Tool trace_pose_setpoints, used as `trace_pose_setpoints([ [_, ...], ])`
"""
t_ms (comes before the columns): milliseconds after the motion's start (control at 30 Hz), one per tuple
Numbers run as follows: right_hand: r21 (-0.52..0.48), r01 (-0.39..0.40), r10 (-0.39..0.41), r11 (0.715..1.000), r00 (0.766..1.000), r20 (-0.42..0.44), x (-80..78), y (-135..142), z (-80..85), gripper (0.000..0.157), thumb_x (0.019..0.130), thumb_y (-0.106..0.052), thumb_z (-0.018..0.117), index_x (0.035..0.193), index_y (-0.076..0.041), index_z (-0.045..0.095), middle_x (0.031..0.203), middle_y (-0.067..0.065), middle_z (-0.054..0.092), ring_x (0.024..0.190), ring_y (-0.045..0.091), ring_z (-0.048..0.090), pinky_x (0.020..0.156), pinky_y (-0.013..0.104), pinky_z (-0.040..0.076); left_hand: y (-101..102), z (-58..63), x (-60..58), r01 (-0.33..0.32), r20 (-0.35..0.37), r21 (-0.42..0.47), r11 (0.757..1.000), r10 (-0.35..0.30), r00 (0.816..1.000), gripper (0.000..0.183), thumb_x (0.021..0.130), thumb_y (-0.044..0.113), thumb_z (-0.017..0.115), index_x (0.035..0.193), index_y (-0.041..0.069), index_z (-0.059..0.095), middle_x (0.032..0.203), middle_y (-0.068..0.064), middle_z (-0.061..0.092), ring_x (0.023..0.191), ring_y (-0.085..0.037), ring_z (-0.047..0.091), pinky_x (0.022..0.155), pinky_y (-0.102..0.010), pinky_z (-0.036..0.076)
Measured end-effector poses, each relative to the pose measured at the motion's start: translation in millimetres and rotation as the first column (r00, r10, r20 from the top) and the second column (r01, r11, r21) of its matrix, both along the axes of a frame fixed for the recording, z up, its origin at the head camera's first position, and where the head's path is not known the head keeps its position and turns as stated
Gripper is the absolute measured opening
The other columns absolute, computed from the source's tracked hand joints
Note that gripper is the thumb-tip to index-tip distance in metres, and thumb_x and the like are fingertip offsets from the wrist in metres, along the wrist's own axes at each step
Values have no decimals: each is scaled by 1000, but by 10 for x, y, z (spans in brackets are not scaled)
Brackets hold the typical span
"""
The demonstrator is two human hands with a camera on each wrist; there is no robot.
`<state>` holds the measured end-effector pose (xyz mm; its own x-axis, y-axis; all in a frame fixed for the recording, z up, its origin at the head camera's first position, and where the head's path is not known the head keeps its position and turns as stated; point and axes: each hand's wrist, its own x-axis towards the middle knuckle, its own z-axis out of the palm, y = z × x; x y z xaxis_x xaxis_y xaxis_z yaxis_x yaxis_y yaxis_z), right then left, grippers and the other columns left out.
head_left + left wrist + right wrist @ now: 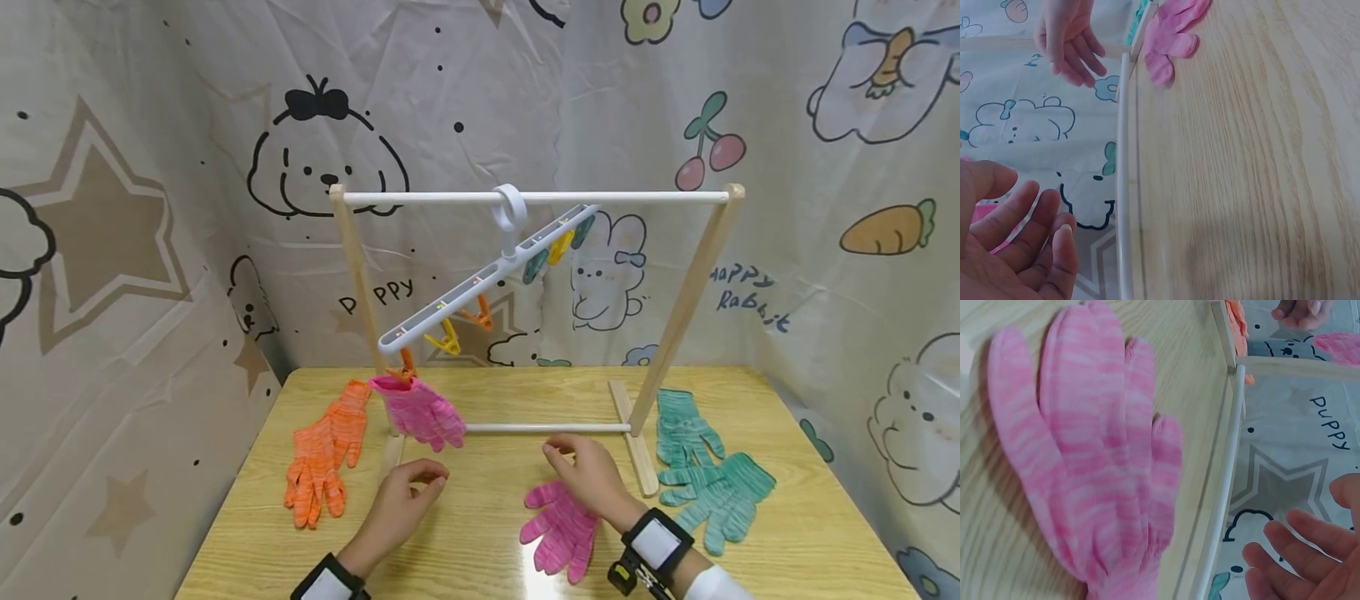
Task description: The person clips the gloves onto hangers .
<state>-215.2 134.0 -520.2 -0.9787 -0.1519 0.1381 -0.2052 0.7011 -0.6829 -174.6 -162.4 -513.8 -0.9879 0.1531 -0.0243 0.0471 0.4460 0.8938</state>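
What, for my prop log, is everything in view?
Table: 1, yellowish, centre
Rack: 1, wood, white, on table
Hanger: 1, grey, on rack
Clips: 6, two each orange, yellow, teal, on hanger
Hanging glove: 1, pink, clipped to hanger
Flat glove: 1, pink, tabletop
Left gloves: 2, orange, tabletop
Right gloves: 2, green, tabletop
Cloth: count unclear, whitish, behind table
Wristbands: 2, black, wrists
Sleeve: 1, white, lower right
Left hand: 1, bare, centre left
Right hand: 1, bare, centre right

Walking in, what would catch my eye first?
Probably the pale clip bar hanging from the white top rod, with a pink glove clipped at its near end. Below, another pink glove lies on the table by the right hand, with orange gloves to the left and green gloves to the right.
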Motion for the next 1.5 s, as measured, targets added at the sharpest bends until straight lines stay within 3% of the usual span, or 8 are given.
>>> trace_pose_setpoints([
  [433, 100, 52, -52, 994, 999, -3, -5, 149, -87, 25, 98, -28, 65, 110, -8, 75, 113, 12, 75, 110, 33, 69, 92, 51, 55, 97, 43, -26, 25, -49, -7, 1000, -25, 998, 13, 97, 16, 66, 106, 10, 74, 105, -9, 74, 98, -16, 65, 71, -22, 47],
  [833, 197, 109, -115, 974, 993, 21, 43, 411, -186, 31, 95, -31, 68, 114, -7, 73, 116, 14, 74, 104, 33, 71, 82, 49, 57, 203, 45, -3, 63, -70, -32, 997, -65, 995, 12, 98, 17, 65, 105, 12, 73, 104, -9, 73, 95, -10, 63, 70, -21, 46],
  [1067, 243, 109, -119, 964, 993, 26, 73, 560, -270, 36, 92, -29, 71, 116, -2, 71, 116, 18, 74, 104, 37, 71, 84, 50, 57, 279, 45, 8, 93, -99, -42, 995, -97, 990, 12, 98, 17, 65, 104, 11, 73, 103, -9, 73, 94, -9, 62, 67, -20, 47],
  [1500, 283, 98, -112, 954, 993, 35, 97, 653, -375, 37, 90, -26, 71, 112, 4, 71, 107, 21, 74, 97, 38, 72, 82, 51, 57, 507, 135, -49, 147, -79, -50, 988, -150, 985, 14, 99, 18, 62, 107, 12, 73, 106, -7, 73, 97, -13, 63, 70, -21, 48],
])
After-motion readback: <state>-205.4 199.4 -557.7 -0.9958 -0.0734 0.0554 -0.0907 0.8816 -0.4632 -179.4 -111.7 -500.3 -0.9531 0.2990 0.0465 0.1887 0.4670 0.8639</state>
